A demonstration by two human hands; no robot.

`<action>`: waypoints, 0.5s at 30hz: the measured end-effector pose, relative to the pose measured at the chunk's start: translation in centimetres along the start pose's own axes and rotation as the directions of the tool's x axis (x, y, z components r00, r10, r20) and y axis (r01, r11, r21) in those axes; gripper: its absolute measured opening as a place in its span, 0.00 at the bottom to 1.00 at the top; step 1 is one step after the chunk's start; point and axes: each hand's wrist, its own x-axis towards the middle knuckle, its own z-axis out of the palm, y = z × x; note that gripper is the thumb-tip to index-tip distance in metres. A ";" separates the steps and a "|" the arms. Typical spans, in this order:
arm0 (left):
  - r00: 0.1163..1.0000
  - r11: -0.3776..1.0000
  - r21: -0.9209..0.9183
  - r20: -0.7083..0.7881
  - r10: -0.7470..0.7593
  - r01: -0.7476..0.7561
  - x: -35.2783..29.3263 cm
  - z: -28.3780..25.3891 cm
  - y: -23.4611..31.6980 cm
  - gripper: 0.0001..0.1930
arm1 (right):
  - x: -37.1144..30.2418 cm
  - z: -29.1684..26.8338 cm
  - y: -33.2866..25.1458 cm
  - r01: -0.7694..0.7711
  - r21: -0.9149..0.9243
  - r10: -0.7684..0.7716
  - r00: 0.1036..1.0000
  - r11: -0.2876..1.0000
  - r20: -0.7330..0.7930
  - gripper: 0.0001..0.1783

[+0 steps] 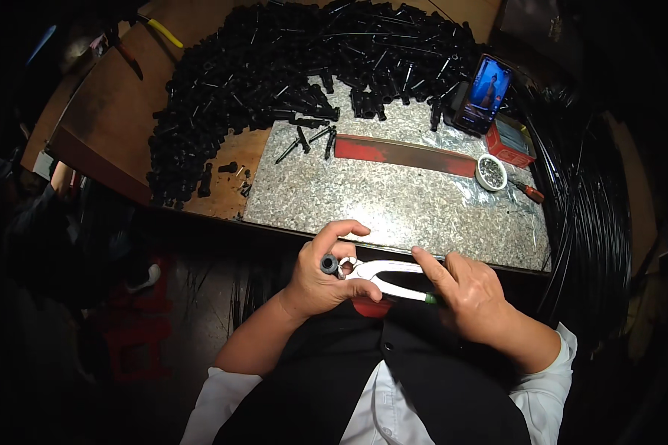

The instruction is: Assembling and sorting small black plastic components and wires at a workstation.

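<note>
In front of my body, just off the table's near edge, my left hand (310,273) is closed on a black tubular part (329,263) whose round, hollow end faces up. Silver end-cutting pincers (361,271) lie across between my hands, their curved jaws against or right beside the tube. My left thumb rests along the pincers' head, while the left index finger arches above. My right hand (471,297) grips the pincers' handles, which have green at the end. Its index finger is stretched out along the upper handle.
A large heap of black tubular parts (230,96) covers the back of the table. On the speckled stone slab (393,200) lie a red-edged metal bar (404,154), a white cup of small metal pieces (491,173), a screwdriver (531,193), a red box (511,142) and a propped phone (488,93). Black strands (583,200) hang right.
</note>
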 end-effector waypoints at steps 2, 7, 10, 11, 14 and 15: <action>1.000 1.000 -0.022 -0.002 -0.017 0.017 0.0 0.0 0.2 0.46 | 0.0 0.4 0.1 0.002 -0.003 -0.002 1.000 1.000 -0.023 0.41; 1.000 0.992 -0.120 0.000 -0.023 0.023 -0.4 -0.4 -0.2 0.51 | 0.0 0.0 0.3 0.078 -0.111 -0.092 0.989 0.991 -0.119 0.37; 0.999 0.993 -0.112 0.032 -0.028 0.031 -0.6 -0.8 -0.4 0.53 | -0.6 -0.9 -0.2 0.063 -0.168 -0.077 0.994 0.984 -0.078 0.34; 0.998 0.994 -0.106 0.052 -0.023 0.029 -0.6 -0.8 -0.3 0.53 | -0.8 -1.0 -0.3 0.057 -0.168 -0.071 0.994 0.984 -0.079 0.34; 0.994 0.999 -0.040 0.106 0.010 -0.006 -0.6 -0.5 -0.2 0.49 | -1.0 -1.2 -0.7 0.076 -0.181 -0.086 0.995 0.981 -0.052 0.33; 0.995 0.999 -0.042 0.102 0.013 -0.008 -0.5 -0.3 0.1 0.47 | -0.9 -1.3 -0.8 0.072 -0.185 -0.079 0.996 0.980 -0.030 0.33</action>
